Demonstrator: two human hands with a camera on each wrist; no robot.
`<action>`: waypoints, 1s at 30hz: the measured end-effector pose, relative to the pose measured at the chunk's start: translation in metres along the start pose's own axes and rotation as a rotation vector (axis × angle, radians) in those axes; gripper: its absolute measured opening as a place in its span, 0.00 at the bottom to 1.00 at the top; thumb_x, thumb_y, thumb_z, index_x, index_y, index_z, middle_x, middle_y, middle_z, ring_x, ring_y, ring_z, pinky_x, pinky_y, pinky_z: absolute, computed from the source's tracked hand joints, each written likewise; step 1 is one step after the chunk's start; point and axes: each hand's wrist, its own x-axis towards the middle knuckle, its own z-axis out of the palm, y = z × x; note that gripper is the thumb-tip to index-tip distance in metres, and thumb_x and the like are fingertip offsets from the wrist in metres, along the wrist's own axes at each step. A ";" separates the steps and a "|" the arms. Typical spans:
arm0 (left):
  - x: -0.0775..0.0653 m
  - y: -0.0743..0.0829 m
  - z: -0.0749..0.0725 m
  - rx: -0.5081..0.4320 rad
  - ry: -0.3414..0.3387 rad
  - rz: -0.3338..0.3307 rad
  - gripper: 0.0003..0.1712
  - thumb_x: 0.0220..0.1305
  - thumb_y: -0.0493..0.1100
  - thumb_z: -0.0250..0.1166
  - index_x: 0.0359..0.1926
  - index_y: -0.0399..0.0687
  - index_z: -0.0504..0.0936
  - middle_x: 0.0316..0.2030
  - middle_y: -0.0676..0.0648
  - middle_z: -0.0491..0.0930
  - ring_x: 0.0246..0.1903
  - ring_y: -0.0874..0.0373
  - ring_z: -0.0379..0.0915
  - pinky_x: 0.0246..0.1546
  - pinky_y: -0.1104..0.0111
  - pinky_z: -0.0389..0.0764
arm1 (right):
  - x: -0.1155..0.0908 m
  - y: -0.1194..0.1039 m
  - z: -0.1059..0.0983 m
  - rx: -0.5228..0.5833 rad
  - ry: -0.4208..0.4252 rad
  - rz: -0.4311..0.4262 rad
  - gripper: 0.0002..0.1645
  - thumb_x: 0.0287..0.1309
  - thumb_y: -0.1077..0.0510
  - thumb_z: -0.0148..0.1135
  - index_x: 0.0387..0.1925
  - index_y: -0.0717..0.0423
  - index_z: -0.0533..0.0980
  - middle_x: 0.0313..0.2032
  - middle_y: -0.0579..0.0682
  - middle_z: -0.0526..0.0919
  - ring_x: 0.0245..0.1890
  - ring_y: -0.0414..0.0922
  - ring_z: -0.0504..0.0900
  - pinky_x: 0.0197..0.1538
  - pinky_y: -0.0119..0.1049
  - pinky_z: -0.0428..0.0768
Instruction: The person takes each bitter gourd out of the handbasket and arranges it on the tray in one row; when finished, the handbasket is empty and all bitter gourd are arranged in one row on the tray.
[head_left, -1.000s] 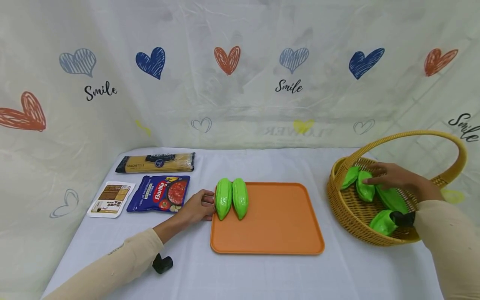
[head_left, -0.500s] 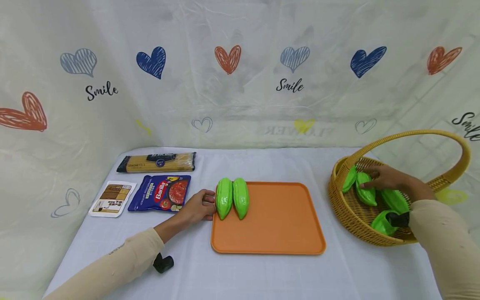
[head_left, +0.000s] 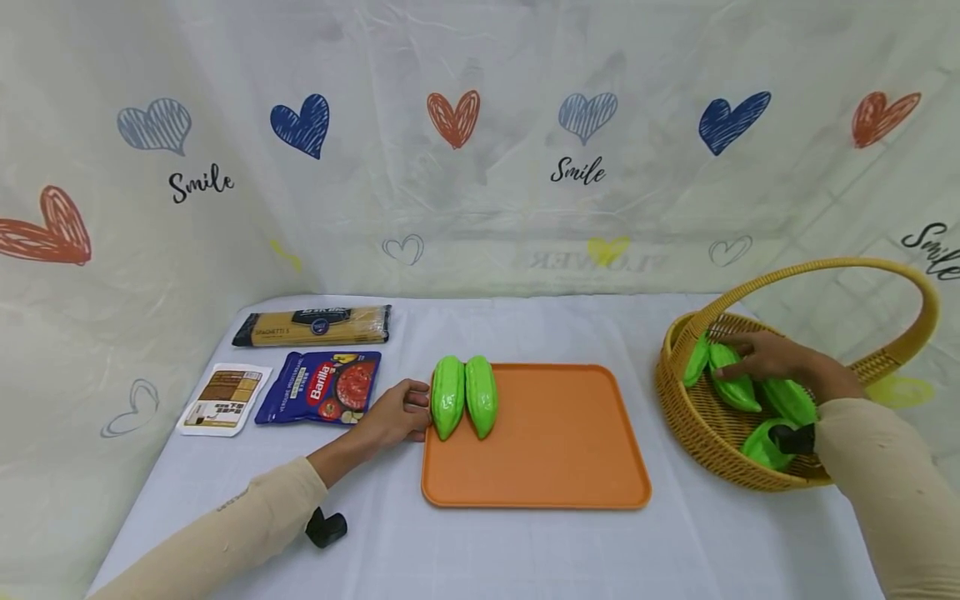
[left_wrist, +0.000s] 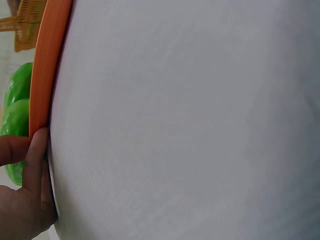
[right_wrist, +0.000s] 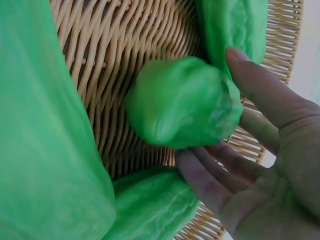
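Note:
In the head view, my left hand (head_left: 393,414) is at the left rim of the orange tray (head_left: 555,450). Its thumb and fingers pinch that rim in the left wrist view. Side by side on the tray's left part lie two glossy green ridged fruits (head_left: 448,398). My right hand (head_left: 776,357) reaches into the wicker basket (head_left: 690,442) and grips a green ridged fruit (head_left: 733,385) there. Seen from the right wrist, the thumb is at one side of this fruit (right_wrist: 180,105) and the fingers at the other. Several more green fruits (right_wrist: 155,205) lie around it.
A spaghetti pack (head_left: 315,327), a blue Barilla sauce pouch (head_left: 318,387) and a white-edged packet (head_left: 225,400) lie on the left of the white-covered table (head_left: 540,550). The basket's tall handle (head_left: 825,267) arches over the right forearm. A heart-printed curtain (head_left: 510,208) hangs behind.
My right hand has shifted slightly left within the basket, and the green fruit it grips has tilted, its lower tip swinging right. The left hand and tray stay put.

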 end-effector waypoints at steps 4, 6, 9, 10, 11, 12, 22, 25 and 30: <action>0.000 0.000 0.001 -0.002 0.002 -0.017 0.33 0.62 0.33 0.63 0.68 0.38 0.66 0.57 0.38 0.73 0.53 0.49 0.77 0.40 0.63 0.89 | -0.001 -0.003 0.000 0.033 -0.015 0.018 0.54 0.62 0.44 0.66 0.72 0.77 0.53 0.62 0.88 0.57 0.59 0.81 0.67 0.47 0.57 0.86; 0.000 0.000 0.001 -0.001 0.004 -0.018 0.33 0.62 0.33 0.63 0.68 0.38 0.66 0.57 0.38 0.73 0.52 0.49 0.77 0.40 0.63 0.89 | -0.002 -0.003 0.001 0.041 -0.018 0.029 0.54 0.62 0.45 0.66 0.71 0.77 0.52 0.61 0.89 0.58 0.57 0.80 0.68 0.45 0.55 0.86; 0.000 0.000 0.001 -0.001 -0.001 -0.013 0.33 0.62 0.33 0.63 0.68 0.37 0.65 0.57 0.38 0.72 0.52 0.49 0.77 0.40 0.63 0.89 | -0.001 -0.003 0.001 0.054 -0.025 0.032 0.54 0.63 0.46 0.67 0.71 0.78 0.51 0.60 0.89 0.58 0.57 0.79 0.69 0.44 0.53 0.87; -0.001 0.000 0.000 0.000 -0.002 -0.008 0.34 0.62 0.33 0.63 0.68 0.37 0.65 0.57 0.37 0.72 0.53 0.49 0.77 0.40 0.62 0.89 | -0.001 -0.003 0.001 0.057 -0.026 0.031 0.53 0.63 0.46 0.66 0.71 0.78 0.51 0.60 0.89 0.58 0.57 0.79 0.69 0.44 0.53 0.88; 0.000 0.000 0.000 -0.001 0.000 -0.007 0.34 0.61 0.32 0.63 0.68 0.37 0.65 0.57 0.37 0.72 0.52 0.49 0.77 0.40 0.63 0.89 | -0.001 -0.003 0.001 0.056 -0.025 0.029 0.53 0.63 0.47 0.66 0.71 0.78 0.51 0.60 0.89 0.58 0.57 0.79 0.69 0.44 0.53 0.88; 0.000 0.000 0.000 -0.001 -0.002 -0.002 0.34 0.61 0.32 0.63 0.68 0.36 0.65 0.57 0.37 0.72 0.52 0.49 0.77 0.40 0.62 0.89 | -0.002 -0.003 0.002 0.055 -0.024 0.026 0.53 0.63 0.47 0.66 0.71 0.78 0.52 0.61 0.88 0.58 0.58 0.80 0.68 0.44 0.53 0.88; -0.001 0.000 0.001 0.001 -0.002 0.008 0.33 0.61 0.32 0.63 0.67 0.36 0.66 0.56 0.37 0.72 0.52 0.49 0.77 0.39 0.63 0.89 | -0.008 -0.003 0.002 0.081 0.045 -0.012 0.51 0.65 0.49 0.65 0.72 0.75 0.52 0.62 0.87 0.58 0.60 0.80 0.65 0.43 0.54 0.87; -0.002 0.001 0.001 -0.003 -0.005 0.011 0.33 0.61 0.33 0.63 0.67 0.36 0.65 0.56 0.37 0.72 0.52 0.48 0.77 0.40 0.63 0.89 | -0.010 -0.005 0.000 0.084 0.064 -0.016 0.50 0.65 0.49 0.65 0.72 0.74 0.52 0.63 0.86 0.57 0.59 0.80 0.65 0.43 0.54 0.87; -0.003 0.002 0.000 -0.009 -0.007 0.009 0.33 0.61 0.33 0.63 0.67 0.36 0.66 0.56 0.37 0.72 0.52 0.48 0.77 0.40 0.63 0.89 | -0.017 -0.011 -0.002 0.053 0.094 -0.023 0.49 0.65 0.48 0.64 0.72 0.72 0.54 0.62 0.85 0.60 0.56 0.76 0.71 0.42 0.51 0.87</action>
